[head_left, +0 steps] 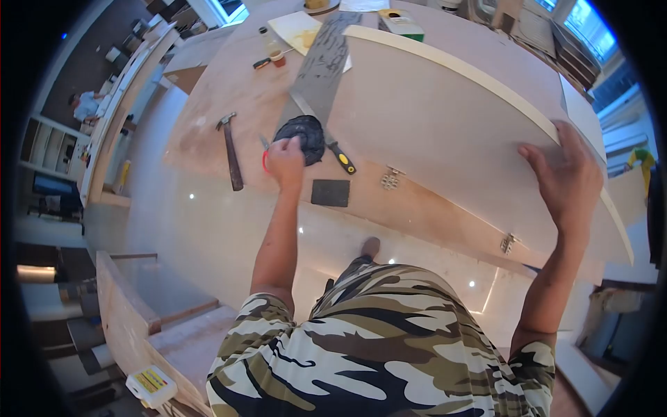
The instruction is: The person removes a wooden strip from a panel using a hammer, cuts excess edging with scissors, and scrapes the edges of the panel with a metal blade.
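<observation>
Head view: from my remote seat, the hammer (230, 153) lies by the bench's (201, 128) near edge. Next, the left hand (285, 163) has its fingers closed on the black bundle (310, 137), which extends ahead toward the far edge. The scraper (340, 158) slants past it. Rightward, the panel's (438, 125) long axis runs toward the right end; the nearer right hand (571, 182) grasps its upper edge.
</observation>
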### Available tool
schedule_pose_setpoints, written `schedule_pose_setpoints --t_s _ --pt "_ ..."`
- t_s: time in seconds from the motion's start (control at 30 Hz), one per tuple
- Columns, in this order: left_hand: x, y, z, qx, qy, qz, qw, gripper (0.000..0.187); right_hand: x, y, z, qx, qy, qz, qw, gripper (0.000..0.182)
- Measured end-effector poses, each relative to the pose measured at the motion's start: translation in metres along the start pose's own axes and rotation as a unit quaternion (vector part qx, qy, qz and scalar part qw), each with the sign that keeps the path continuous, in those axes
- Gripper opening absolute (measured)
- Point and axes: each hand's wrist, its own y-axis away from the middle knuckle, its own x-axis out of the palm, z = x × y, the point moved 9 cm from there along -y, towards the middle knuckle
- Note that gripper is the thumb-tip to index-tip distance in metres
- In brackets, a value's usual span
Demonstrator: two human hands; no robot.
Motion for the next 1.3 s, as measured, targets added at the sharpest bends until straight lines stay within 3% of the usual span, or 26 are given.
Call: schedule_pose_setpoints --t_s 0.07,0.17,0.27,0.37,0.47,0.57,0.67,0.77,0.8,0.87,0.97,1.03,1.1,1.2,1.3 --pt "-0.031 -0.011 0.060 -0.085 -0.103 -0.028 0.991 0.026 0.004 -0.001 -0.005 0.048 0.012 0.040 0.998 0.050" --pt "-0.045 -0.022 0.082 -0.090 -0.154 0.010 0.984 0.027 0.010 -0.009 -0.008 0.057 0.028 0.109 0.992 0.047" --pt "-0.012 -0.026 0.101 -0.067 -0.164 0.055 0.983 0.028 0.027 -0.015 -0.009 0.150 0.050 0.284 0.946 0.046" --pt "0.006 -0.030 0.116 -0.166 -0.221 0.056 0.960 0.030 0.032 -0.018 0.004 0.131 -0.004 0.282 0.950 0.053" --pt "0.022 -0.038 0.135 -0.193 -0.244 0.105 0.944 0.035 0.024 -0.021 0.016 0.082 -0.084 0.189 0.975 0.061" --pt "0.024 -0.049 0.134 -0.175 -0.273 0.138 0.936 0.039 0.021 -0.027 0.017 0.103 -0.060 0.197 0.973 0.066" --pt "0.034 -0.061 0.148 -0.136 -0.239 0.206 0.939 0.038 0.024 -0.031 0.014 0.013 -0.040 0.135 0.990 0.061" --pt "0.041 -0.058 0.187 -0.203 -0.138 0.272 0.930 0.032 0.031 -0.038 0.008 0.097 -0.074 0.201 0.972 0.053" --pt "0.038 -0.048 0.194 -0.279 -0.023 0.279 0.919 0.028 0.031 -0.040 0.007 0.110 -0.066 0.216 0.968 0.051" --pt "0.027 -0.011 0.204 -0.413 0.205 0.278 0.843 0.022 0.035 -0.041 0.003 0.134 -0.051 0.247 0.958 0.048" --pt "-0.010 0.044 0.162 -0.377 0.419 0.240 0.790 0.017 0.039 -0.041 -0.001 0.084 -0.033 0.222 0.971 0.048" --pt "-0.042 0.098 0.102 -0.401 0.550 0.212 0.701 0.020 0.032 -0.038 0.005 0.081 -0.023 0.230 0.970 0.048" --pt "-0.062 0.146 0.077 -0.400 0.546 0.273 0.684 0.035 0.025 -0.027 0.012 0.080 -0.031 0.225 0.970 0.048" --pt "-0.100 0.182 0.029 -0.373 0.502 0.364 0.690 0.043 0.014 -0.009 0.025 0.074 -0.043 0.217 0.972 0.051" --pt "-0.142 0.165 -0.014 -0.275 0.422 0.373 0.780 0.049 0.006 0.014 0.034 0.070 -0.047 0.204 0.975 0.053"
